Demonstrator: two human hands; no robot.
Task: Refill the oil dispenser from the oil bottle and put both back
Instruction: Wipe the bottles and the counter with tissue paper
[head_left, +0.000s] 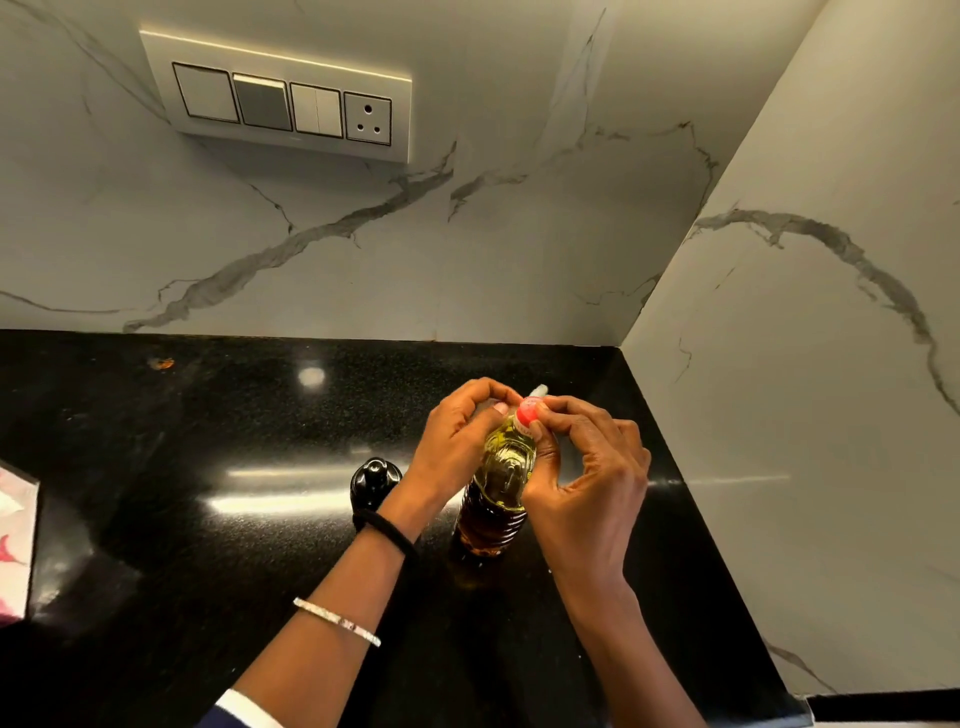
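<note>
Right hand (587, 467) pinches red cap (527, 414) of oil bottle (498, 486). Left hand (460, 434) curls round the neck, contact partly hidden. Bottle upright near countertop (208, 415) right edge. Oil dispenser (374, 480) just left of it, base hidden behind left wrist. Pale scrap (540, 389) above cap: unclear.

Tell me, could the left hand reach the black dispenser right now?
Probably yes: the dispenser stands just beside the left wrist, nothing between them, but the left hand grips the oil bottle and must let go first.
</note>
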